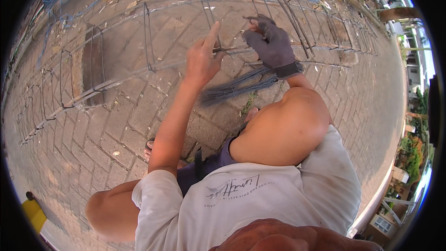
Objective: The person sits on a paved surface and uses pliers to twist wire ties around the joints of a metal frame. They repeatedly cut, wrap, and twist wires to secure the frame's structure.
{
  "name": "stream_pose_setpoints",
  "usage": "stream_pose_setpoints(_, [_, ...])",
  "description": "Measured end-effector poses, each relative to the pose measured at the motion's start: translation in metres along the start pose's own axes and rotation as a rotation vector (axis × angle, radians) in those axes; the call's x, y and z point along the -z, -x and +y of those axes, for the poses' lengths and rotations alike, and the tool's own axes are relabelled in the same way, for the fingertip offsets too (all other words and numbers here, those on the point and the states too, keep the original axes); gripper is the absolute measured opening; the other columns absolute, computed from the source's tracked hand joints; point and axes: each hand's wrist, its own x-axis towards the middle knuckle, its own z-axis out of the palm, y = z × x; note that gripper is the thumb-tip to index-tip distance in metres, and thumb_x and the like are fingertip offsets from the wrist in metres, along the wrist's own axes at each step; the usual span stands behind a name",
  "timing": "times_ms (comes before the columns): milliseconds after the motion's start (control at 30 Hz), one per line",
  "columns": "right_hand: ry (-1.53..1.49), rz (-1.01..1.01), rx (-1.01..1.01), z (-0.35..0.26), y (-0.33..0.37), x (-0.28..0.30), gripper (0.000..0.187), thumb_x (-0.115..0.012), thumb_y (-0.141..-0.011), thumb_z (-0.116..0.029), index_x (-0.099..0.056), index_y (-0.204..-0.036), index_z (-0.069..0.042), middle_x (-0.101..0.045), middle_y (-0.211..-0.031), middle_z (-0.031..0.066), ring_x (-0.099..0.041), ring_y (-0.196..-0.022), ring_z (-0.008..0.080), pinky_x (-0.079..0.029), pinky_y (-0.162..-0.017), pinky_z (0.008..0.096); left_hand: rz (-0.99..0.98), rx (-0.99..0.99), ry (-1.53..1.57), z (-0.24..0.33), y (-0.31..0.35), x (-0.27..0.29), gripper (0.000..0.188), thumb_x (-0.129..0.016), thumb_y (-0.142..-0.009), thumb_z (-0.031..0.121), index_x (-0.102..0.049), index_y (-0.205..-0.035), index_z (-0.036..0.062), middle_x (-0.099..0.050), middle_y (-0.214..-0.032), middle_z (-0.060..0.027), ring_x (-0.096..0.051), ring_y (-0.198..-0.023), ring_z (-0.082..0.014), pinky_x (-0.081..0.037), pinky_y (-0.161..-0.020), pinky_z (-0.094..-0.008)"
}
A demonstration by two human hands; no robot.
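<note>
The bare left hand (203, 58) pinches a thin tie wire (227, 49) on the rebar cage (148, 42), index finger raised. The gloved right hand (272, 42) is closed on the same wire, a bundle of wires (237, 86) hanging beneath it above the brick paving (93, 125).
</note>
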Motion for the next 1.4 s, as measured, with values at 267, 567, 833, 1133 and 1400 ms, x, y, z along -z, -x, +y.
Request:
stream_pose_setpoints(267, [0.852,0.214,-0.251,0.118,-0.039,0.131,0.071,-0.077,-0.094,-0.053,-0.071,-0.138,0.002,-0.078,-0.123,0.0206,-0.074,-0.117,0.0339,-0.055,-0.103,0.0480,0.021,-0.215,-0.222,0.005,0.007,0.000,0.038,-0.086,-0.082,0.009,-0.080,-0.120,0.0110,-0.077,-0.095,-0.0125,-0.074,-0.083,-0.0356,-0.059,-0.071,-0.0459])
stream_pose_setpoints(567, [0.961,-0.222,-0.439,0.143,-0.044,0.131,0.062,-0.066,-0.089,-0.059,-0.078,-0.114,-0.004,-0.078,-0.106,0.0256,-0.075,-0.106,0.0443,-0.055,-0.096,0.0553,-0.119,-0.134,-0.169,0.001,-0.003,0.001,0.018,-0.081,-0.085,0.006,-0.083,-0.103,0.0086,-0.078,-0.091,-0.0141,-0.075,-0.080,-0.0358,-0.059,-0.071,-0.0453])
stream_pose_setpoints(833, [0.620,-0.232,-0.390,0.089,-0.050,0.175,0.047,-0.066,-0.098,-0.043,-0.076,-0.100,0.002,-0.075,-0.083,0.0210,-0.074,-0.076,0.0368,-0.058,-0.077,0.0464,-0.365,0.045,-0.145,0.009,-0.013,0.024,0.056,-0.080,-0.083,0.011,-0.073,-0.138,0.0163,-0.078,-0.110,-0.0178,-0.073,-0.102,-0.0402,-0.059,-0.086,-0.0522])
stream_pose_setpoints(1133, [0.892,-0.722,-0.086,-0.068,-0.012,0.174,0.034,-0.062,-0.106,-0.021,-0.070,-0.138,-0.014,-0.072,-0.091,0.0137,-0.073,-0.079,0.0257,-0.058,-0.076,0.0395,-0.628,0.040,0.068,-0.022,-0.036,0.017,0.083,-0.082,-0.084,0.007,-0.055,-0.161,0.0225,-0.080,-0.108,-0.0158,-0.072,-0.093,-0.0308,-0.057,-0.086,-0.0463])
stream_pose_setpoints(1400, [1.498,-0.665,0.431,-0.110,0.020,0.126,0.067,-0.060,-0.098,-0.012,-0.052,-0.163,-0.027,-0.055,-0.145,0.0272,-0.058,-0.124,0.0470,-0.043,-0.107,0.0570,-0.691,0.206,0.546,-0.029,-0.047,0.037,0.095,-0.065,-0.079,-0.006,-0.043,-0.169,0.0129,-0.079,-0.098,-0.0163,-0.067,-0.084,-0.0205,-0.056,-0.082,-0.0361])
